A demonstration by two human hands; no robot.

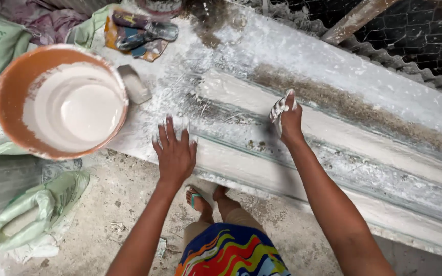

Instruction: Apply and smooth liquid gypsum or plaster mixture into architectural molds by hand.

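Observation:
My left hand (175, 151) lies flat, fingers spread, on the near edge of a long plaster-covered work surface (344, 66). It holds nothing. My right hand (288, 116) is further along the surface, coated in wet white plaster, its fingers closed on a lump of plaster pressed against a long white moulded strip (364, 135). An orange bucket (11, 82) of white liquid plaster stands at the left end, close to my left hand.
A grey trowel-like scraper (134, 84) lies beside the bucket. Dirty tools (144, 30) rest at the far left end. Pale green sacks (31, 214) lie on the dusty floor at left. My sandalled feet (200, 199) stand under the surface's edge.

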